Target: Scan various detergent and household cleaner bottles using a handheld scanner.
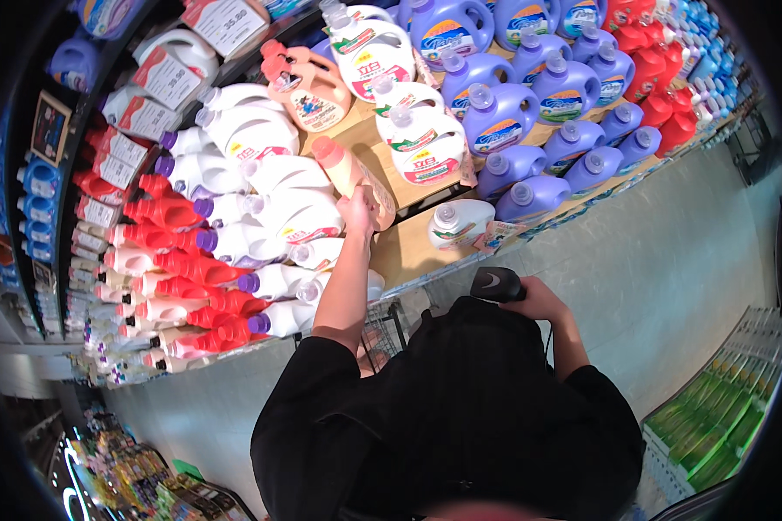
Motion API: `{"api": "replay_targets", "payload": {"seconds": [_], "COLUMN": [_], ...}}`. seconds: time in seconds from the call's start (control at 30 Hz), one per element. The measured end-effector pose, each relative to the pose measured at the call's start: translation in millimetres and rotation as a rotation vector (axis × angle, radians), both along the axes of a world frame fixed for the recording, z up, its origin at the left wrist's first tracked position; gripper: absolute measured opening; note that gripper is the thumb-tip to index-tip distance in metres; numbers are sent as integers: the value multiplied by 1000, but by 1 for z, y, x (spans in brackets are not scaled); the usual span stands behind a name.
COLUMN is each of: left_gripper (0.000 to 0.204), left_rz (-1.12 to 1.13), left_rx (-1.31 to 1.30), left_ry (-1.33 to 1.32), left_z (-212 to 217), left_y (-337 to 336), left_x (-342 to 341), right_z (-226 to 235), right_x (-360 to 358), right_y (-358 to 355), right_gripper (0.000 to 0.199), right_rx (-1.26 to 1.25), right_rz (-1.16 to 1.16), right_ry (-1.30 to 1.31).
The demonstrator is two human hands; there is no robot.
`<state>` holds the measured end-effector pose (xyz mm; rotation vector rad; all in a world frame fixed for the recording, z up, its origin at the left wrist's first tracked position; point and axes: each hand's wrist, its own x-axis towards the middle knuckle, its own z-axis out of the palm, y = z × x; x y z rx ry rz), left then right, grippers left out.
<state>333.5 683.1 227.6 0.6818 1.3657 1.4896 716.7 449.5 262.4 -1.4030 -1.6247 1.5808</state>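
My left hand (359, 211) reaches forward over the wooden display shelf (404, 252). Its fingers wrap round a peach detergent bottle (342, 167) with a coral cap, which leans to the left. A similar peach jug (311, 91) with a handle stands farther back. White detergent jugs (278, 195) crowd the left of my hand, and more white jugs (421, 143) stand to its right. Near my body, my right hand (537, 301) grips a black rounded handheld device (497, 284) marked with a pale crescent; my fingers partly hide it.
Purple jugs (500, 117) fill the right of the shelf, with red bottles (656, 65) beyond. Red bottles (169, 213) also stand at the far left beneath price cards (117, 161). One white jug (459, 224) sits at the front edge. A wire cart (382, 339) is below my left arm.
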Motion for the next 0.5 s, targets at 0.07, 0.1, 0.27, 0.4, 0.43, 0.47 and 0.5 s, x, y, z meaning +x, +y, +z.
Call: {"api": "replay_targets", "payload": {"seconds": [0.07,0.1,0.27,0.4,0.43,0.47,0.5], "left_gripper": [18,18,14,16,18,20,20], "left_rz": [27,16,63,124,144,178,181], "left_rx": [0,2,-20,-37,-39,-32,-32], "left_ry": [42,42,84,243,337,320,320], "left_z": [-15,-21,-28,-49,-51,-55,-54], "left_y": [10,14,20,24,26,25,24], "left_x": [-2,-5,9,-3,-5,-3,3], "right_z": [0,2,1,1,-2,-4,-6], "right_x": [3,4,9,8,7,6,6], "right_y": [4,9,14,19,21,24,26], "right_gripper": [36,36,37,37,37,37,37], "right_rx": [23,25,41,27,39,52,53], "right_rz": [43,32,19,49,52,56,59], "right_ry": [-67,-67,0,21,23,25,25]}}
